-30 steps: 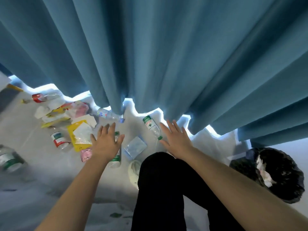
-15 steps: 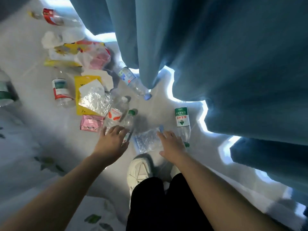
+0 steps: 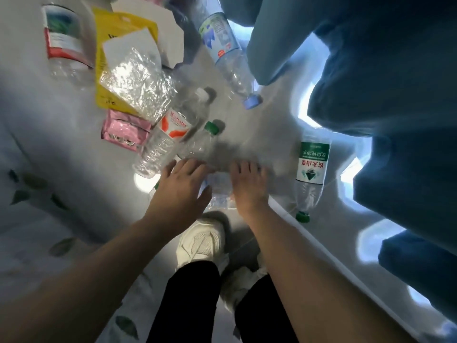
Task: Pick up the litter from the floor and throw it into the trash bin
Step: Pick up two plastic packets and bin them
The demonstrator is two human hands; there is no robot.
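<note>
In the head view, both my hands are low over the floor [image 3: 259, 125], just beyond my white shoe [image 3: 201, 241]. My left hand [image 3: 181, 191] and my right hand [image 3: 247, 188] have the fingers spread and nearly straight, gripping nothing. Between them lies a crumpled clear plastic [image 3: 218, 194]. A green-capped bottle [image 3: 197, 144] lies just beyond my left hand, a green-label bottle [image 3: 312, 167] at the right, and a yellow packet [image 3: 103, 60] far left.

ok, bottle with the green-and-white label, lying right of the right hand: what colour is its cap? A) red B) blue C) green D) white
C: the green-labelled bottle, on the floor right of the right hand, ends in a green cap at the end nearest the person.
</note>
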